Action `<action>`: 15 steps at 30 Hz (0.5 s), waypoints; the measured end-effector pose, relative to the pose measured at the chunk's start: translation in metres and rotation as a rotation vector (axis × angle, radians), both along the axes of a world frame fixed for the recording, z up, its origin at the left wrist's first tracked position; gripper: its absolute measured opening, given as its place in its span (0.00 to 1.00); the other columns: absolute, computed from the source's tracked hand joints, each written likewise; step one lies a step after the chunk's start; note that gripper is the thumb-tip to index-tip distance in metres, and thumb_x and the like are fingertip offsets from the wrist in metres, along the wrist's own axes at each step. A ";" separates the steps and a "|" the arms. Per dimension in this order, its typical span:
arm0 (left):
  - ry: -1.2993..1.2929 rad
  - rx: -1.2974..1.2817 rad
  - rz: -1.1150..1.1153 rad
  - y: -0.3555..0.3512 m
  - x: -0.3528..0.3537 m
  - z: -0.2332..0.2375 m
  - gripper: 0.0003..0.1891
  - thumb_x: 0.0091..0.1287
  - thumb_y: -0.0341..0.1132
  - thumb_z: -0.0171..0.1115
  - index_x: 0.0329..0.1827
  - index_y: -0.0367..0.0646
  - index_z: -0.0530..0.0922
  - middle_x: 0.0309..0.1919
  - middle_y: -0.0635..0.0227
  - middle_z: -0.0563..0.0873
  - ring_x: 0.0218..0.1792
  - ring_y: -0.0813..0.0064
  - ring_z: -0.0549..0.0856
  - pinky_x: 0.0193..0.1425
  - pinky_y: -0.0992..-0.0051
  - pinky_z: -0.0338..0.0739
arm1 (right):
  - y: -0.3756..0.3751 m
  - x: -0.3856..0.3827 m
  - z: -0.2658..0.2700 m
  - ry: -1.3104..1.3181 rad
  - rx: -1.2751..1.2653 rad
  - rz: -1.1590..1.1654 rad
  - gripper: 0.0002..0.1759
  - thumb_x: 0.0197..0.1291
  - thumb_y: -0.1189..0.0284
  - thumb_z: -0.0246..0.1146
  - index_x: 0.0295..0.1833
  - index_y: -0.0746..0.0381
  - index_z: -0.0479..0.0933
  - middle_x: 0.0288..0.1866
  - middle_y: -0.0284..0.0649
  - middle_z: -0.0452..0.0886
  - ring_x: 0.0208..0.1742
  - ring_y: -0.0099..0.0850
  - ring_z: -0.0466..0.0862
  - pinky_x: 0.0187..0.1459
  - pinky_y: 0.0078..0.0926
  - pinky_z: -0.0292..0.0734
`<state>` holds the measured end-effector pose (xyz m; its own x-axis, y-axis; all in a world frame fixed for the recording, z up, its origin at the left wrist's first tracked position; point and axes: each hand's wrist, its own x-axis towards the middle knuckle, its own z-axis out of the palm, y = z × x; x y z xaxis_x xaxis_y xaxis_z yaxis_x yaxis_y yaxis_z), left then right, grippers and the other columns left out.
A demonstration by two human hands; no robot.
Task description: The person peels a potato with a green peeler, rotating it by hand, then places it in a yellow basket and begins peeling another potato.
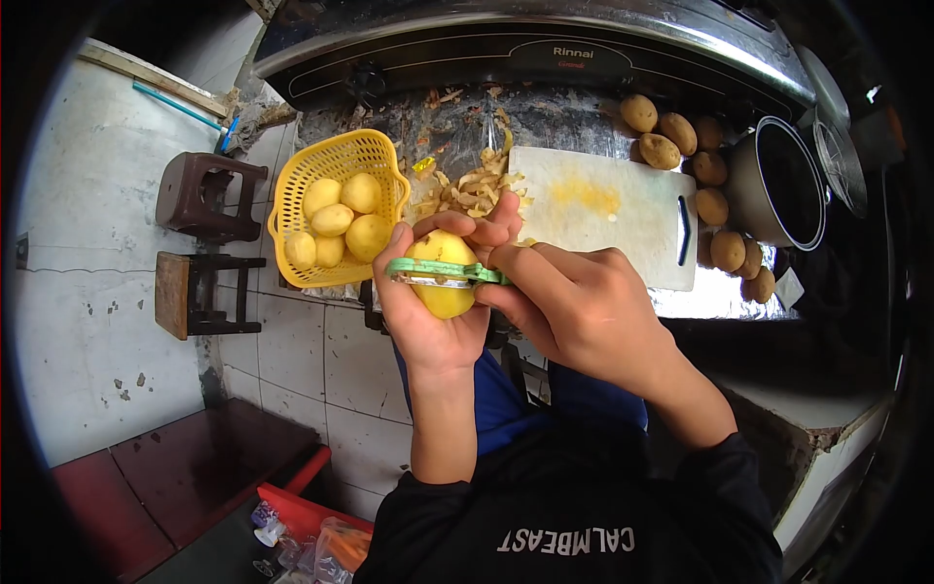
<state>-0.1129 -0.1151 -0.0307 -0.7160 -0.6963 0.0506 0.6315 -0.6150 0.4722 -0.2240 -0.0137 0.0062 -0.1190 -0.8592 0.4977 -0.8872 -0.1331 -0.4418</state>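
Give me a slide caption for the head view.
Left hand holds a potato, right hand lays a green peeler across it, beside a yellow basket of peeled potatoes.

Floor [292, 360]: white square tiles with dark grout lines, some stains.
Pale surface, left [88, 292]: white, painted or cement, cannot tell which; one thin crack across it, small chips and dark spots.
Stools: two, dark brown wood; upper stool [209, 195] and lower stool [199, 292] stand just beside each other on the pale surface.
Stove [545, 58]: black front with steel rim, "Rinnai" printed on it, one black knob [368, 83] at its left.
Counter edge, right [827, 428]: rough, grey, worn.
Low board, bottom left [195, 457]: dark red-brown, red edge.
Light: even and bright on the pale surface; a glare stripe on the stove's steel rim; picture corners dark.
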 end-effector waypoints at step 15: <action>-0.329 0.037 0.221 -0.004 -0.007 -0.011 0.26 0.73 0.47 0.41 0.53 0.29 0.75 0.47 0.52 0.84 0.51 0.64 0.83 0.59 0.68 0.77 | -0.021 -0.007 -0.002 -0.370 0.022 -0.153 0.11 0.63 0.68 0.65 0.44 0.65 0.76 0.26 0.44 0.81 0.22 0.44 0.82 0.24 0.34 0.76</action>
<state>-0.1195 -0.1188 -0.0413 -0.5223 -0.8326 -0.1843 0.5696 -0.5014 0.6512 -0.2310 -0.0346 0.0039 -0.4142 -0.8276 0.3787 -0.6762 0.0013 -0.7367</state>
